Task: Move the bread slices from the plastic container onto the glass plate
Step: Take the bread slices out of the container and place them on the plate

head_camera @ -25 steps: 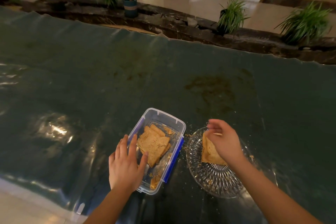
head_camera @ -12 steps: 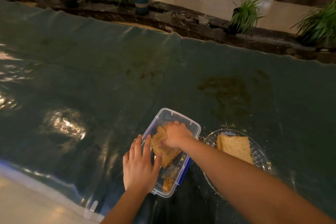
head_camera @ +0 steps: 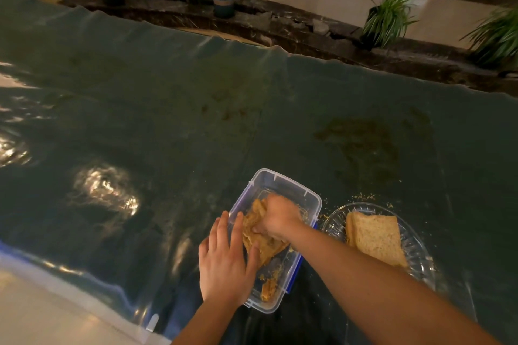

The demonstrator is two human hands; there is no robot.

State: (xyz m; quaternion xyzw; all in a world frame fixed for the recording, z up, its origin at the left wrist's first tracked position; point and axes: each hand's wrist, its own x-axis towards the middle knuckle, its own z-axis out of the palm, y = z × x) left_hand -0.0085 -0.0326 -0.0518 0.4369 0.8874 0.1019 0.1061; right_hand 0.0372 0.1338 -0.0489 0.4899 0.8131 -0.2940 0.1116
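Right hand (head_camera: 277, 218) grasping bread slices (head_camera: 265, 244) inside plastic container (head_camera: 283, 185); left hand (head_camera: 224, 263), fingers flat and released, against its left wall, near the table's front edge

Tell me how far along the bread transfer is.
Done: bread slices already lie stacked on the glass plate. In hand: the right hand is down in the plastic container, closing on the slices left there, while the left hand steadies its near wall. Left: lift those slices across; crumbs and small broken pieces sit at the near end.
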